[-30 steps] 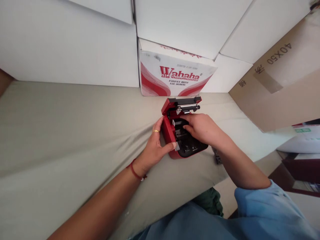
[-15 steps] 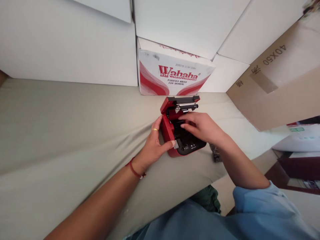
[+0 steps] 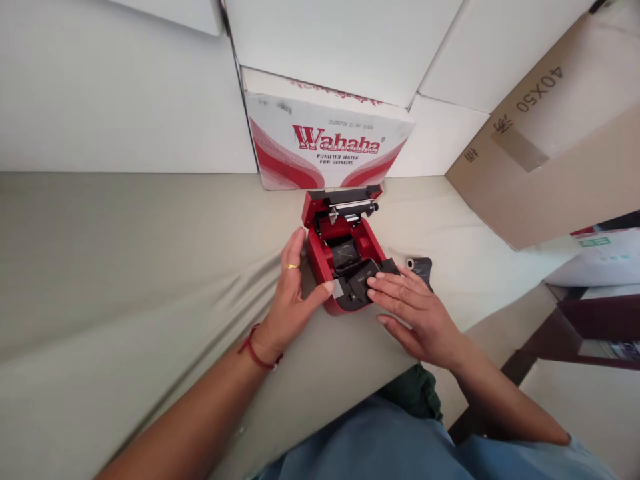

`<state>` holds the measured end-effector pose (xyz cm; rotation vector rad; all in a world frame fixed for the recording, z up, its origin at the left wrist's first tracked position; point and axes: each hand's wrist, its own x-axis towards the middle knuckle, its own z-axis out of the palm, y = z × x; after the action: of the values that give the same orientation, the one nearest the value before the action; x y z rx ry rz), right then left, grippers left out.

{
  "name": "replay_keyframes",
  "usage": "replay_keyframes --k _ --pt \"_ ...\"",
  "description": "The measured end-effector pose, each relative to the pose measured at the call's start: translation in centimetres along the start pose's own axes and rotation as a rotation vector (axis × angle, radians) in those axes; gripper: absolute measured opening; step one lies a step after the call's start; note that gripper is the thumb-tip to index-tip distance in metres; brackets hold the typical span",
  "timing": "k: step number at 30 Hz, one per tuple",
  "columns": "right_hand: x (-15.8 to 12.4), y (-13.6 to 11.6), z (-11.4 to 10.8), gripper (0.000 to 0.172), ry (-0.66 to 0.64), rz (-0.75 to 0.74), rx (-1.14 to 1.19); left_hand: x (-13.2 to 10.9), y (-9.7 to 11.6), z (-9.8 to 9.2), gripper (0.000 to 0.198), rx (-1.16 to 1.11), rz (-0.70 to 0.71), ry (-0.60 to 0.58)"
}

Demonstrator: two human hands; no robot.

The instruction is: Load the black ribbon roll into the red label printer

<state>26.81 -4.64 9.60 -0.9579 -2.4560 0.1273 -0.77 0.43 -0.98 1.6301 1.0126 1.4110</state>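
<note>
The red device (image 3: 371, 239) is judged to be a stiff plastic shell, fairly light and easily slid if pushed, since it rests on the cloth-covered bench (image 3: 125, 300). Its outer walls look smooth, so some slip can be expected, while the raised lid (image 3: 316, 204) and the dark roller (image 3: 353, 209) carried in it are taken to be the fragile parts. It would best be held low on the two side walls, with the lid and the inner compartment (image 3: 345, 253) left unloaded.

The device is set in the near foreground of the Wahaha carton (image 3: 335, 140), apart from both grips. It lies between them. To its left, the left grip (image 3: 295, 293) is braced along the wall, its fingers and thumb spread apart, with the thumb at a pale tab (image 3: 338, 289) on the near corner. To its right, the right grip (image 3: 420, 320) is laid over the near corner, fingertips on the black front part, thumb held away; whether anything is pinched beneath cannot be told. Just beyond the device's right side, a small dark item (image 3: 423, 268) with a pale ring end is seen.
</note>
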Motion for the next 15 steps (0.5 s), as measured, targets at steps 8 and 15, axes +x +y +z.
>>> replay_keyframes --k 8,15 --pt "0.3 -2.2 1.0 0.04 0.094 -0.005 -0.109 -2.9 6.3 2.3 0.05 0.573 0.612 0.083" --pt "2.5 1.1 -1.3 0.033 0.224 0.113 0.111 -2.9 7.1 3.0 0.047 0.75 0.624 0.01"
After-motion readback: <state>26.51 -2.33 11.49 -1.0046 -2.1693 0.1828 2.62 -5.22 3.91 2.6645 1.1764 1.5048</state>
